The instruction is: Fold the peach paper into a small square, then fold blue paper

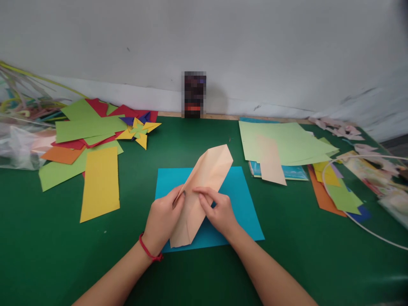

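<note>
Peach folded paper (pixel 204 187) lies slantwise over a blue sheet (pixel 242 204) at the middle of the green table (pixel 47 255), its far tip pointing up and right. My left hand (pixel 162 219), red string at the wrist, pinches its left edge; my right hand (pixel 219 210) pinches a fold near the middle with thumb and forefinger. Yellow strip (pixel 100 182) and paper star (pixel 138 131) lie left; pale green sheets (pixel 283 142) right.

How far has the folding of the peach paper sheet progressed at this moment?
Done: the long folded peach paper sheet already shows creases and pointed ends, and lies on a blue paper rectangle. In hand: the left hand and right hand pinch its middle. Left: it is not yet a recognisable figure.
</note>
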{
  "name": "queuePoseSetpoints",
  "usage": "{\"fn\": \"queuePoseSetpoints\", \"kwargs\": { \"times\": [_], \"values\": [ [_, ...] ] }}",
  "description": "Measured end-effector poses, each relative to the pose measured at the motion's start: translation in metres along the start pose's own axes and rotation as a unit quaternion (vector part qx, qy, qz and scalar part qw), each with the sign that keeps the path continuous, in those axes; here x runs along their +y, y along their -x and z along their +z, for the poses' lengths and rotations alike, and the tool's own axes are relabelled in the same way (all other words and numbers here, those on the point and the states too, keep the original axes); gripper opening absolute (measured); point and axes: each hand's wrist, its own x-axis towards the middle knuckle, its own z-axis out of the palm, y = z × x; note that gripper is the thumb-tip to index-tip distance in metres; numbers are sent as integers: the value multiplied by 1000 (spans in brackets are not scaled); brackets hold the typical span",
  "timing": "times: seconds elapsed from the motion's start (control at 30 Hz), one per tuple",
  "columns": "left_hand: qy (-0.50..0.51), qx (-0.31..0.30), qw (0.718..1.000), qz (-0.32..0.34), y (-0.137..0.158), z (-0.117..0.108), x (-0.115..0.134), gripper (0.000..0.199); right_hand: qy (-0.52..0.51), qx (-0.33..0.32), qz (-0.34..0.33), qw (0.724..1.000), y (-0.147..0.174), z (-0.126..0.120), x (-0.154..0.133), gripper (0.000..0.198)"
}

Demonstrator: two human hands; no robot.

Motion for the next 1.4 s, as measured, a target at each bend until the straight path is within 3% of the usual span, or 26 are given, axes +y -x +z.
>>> {"fn": "queuePoseSetpoints", "kwargs": {
  "times": [0.13,0.33,0.53,0.73,0.9,1.07,1.4],
  "values": [
    [-3,-21,1000,8,1,0,1,36,32,-16,-2,999,2,1,0,26],
    [104,-28,994,-15,0,5,1,40,44,-25,-9,999,5,3,-4,28],
    [253,-91,963,-25,-1,1,6,44,31,-25,-6,999,3,1,-2,28],
    [286,-117,947,-85,-8,1,-3,44,6,-18,2,1000,2,2,-3,23],
    [269,-103,953,-93,-11,-1,-4,44,-98,41,71,992,3,3,-3,49],
    [234,-164,956,-71,-10,-5,-1,33,-178,108,124,970,-6,-2,4,72],
    [196,-157,965,-79,-10,-5,-1,30,-188,113,129,967,-10,-2,10,79]
  ]
}}
